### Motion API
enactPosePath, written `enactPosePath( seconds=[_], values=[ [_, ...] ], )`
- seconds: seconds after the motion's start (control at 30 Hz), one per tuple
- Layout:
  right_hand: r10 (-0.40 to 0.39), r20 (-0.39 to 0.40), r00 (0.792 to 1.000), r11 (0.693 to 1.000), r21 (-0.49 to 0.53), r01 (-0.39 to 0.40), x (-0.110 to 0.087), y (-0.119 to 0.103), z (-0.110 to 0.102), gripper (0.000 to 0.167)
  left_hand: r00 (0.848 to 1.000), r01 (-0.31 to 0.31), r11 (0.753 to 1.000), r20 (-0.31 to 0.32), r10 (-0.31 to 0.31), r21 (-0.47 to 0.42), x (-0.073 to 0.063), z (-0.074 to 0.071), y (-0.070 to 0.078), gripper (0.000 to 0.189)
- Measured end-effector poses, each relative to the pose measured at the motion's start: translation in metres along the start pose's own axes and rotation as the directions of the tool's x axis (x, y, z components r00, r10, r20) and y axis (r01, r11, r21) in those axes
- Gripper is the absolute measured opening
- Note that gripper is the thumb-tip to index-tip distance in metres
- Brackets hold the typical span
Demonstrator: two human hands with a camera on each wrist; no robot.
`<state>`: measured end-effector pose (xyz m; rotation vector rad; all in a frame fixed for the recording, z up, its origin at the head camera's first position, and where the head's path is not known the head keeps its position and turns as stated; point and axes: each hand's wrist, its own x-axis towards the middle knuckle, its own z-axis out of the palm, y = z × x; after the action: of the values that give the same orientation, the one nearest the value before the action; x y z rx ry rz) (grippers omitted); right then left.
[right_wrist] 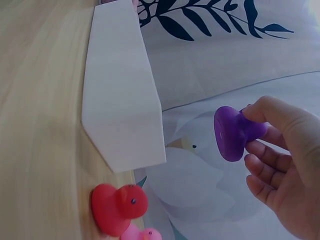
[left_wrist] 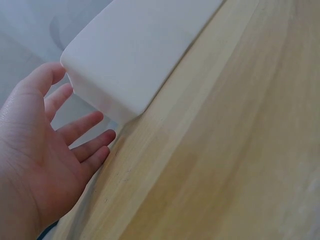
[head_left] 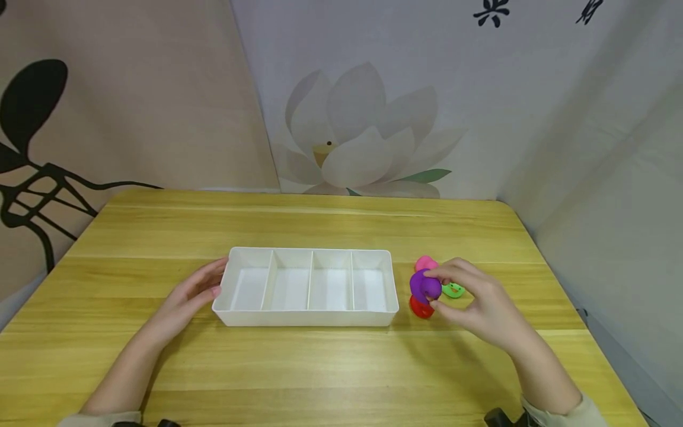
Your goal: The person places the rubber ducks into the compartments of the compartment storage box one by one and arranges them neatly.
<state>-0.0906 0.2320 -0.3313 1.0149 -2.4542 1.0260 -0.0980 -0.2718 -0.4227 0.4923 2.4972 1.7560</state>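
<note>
My right hand (head_left: 477,299) pinches a purple rubber duck (right_wrist: 232,131) between thumb and fingers, raised over the other ducks. Below it on the table are a red rubber duck (right_wrist: 119,209), a pink one (head_left: 425,262) and a green one (head_left: 453,289), partly covered by the hand and the purple duck in the head view. My left hand (head_left: 187,296) rests against the left end of a white box (head_left: 306,319) with several compartments, all bare inside. In the left wrist view its fingers (left_wrist: 82,127) are spread loosely along the box's end wall.
The box and ducks stand on a wooden table (head_left: 299,379). Behind its far edge hangs a pale curtain (head_left: 373,35) printed with a lotus flower, and more cloth runs down the right side.
</note>
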Motion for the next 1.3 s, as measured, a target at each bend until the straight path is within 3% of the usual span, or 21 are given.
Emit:
enactPosePath(
  seconds=[0.47, 1.03, 1.3],
  values=[
    [-0.032, 0.033, 0.999, 0.998, 0.057, 0.030, 0.028, -0.013, 0.012, 0.043, 1.000, 0.000, 1.000, 0.010, 0.000, -0.003, 0.000, 0.000, 0.002, 0.049],
    [-0.134, 0.044, 0.990, 0.979, 0.158, 0.126, 0.065, -0.031, 0.040, 0.038, 1.000, -0.010, 1.000, 0.012, 0.010, -0.021, 0.000, 0.001, 0.002, 0.050],
    [-0.123, 0.071, 0.990, 0.978, 0.176, 0.109, 0.082, -0.042, 0.052, 0.036, 1.000, -0.006, 1.000, 0.015, 0.007, -0.022, 0.000, 0.001, 0.000, 0.050]
  ],
)
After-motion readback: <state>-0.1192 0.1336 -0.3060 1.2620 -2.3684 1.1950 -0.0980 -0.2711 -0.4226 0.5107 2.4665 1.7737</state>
